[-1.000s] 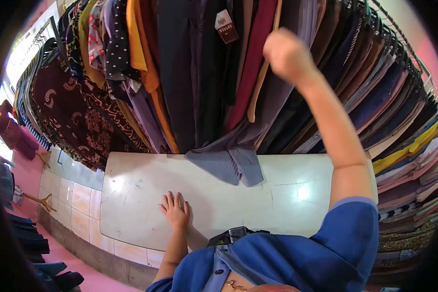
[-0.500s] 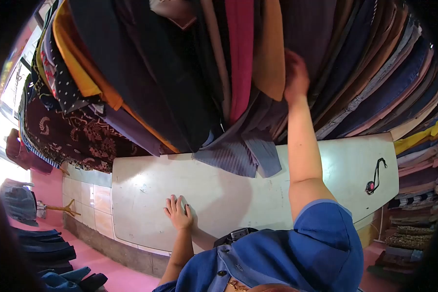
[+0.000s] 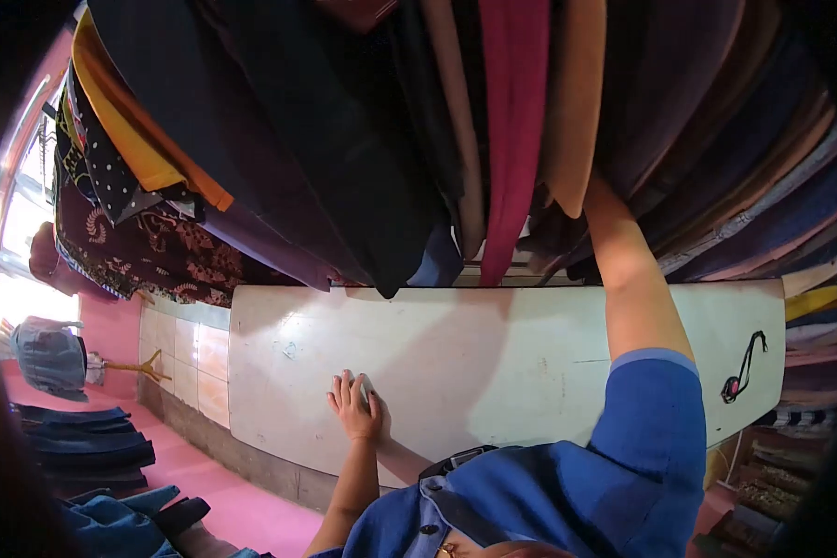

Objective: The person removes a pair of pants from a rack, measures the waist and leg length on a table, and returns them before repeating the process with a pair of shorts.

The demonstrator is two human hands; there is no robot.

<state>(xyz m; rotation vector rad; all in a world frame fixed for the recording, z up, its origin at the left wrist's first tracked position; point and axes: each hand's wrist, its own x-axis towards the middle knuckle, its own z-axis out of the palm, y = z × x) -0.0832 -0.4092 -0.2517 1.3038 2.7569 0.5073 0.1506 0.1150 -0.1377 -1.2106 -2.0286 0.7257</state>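
Resting on the white tabletop is my left hand, open with its fingers stretched out and holding nothing. My right forearm reaches up between the hanging clothes. The fingers of that hand are hidden behind the tan garment, so I cannot see what they touch. Left of the tan garment hang a magenta garment and a dusty pink-brown one. Dark purple and black clothes hang further left.
A dark cord with a red-centred piece lies on the tabletop's right side. Stacked folded fabrics fill the far right. A dark red patterned cloth hangs at left, and folded jeans sit at lower left.
My right arm has reached deeper among the clothes, its hand passing out of sight. The grey-blue pleated fabric that lay over the table edge is gone from there. My left hand stays flat.
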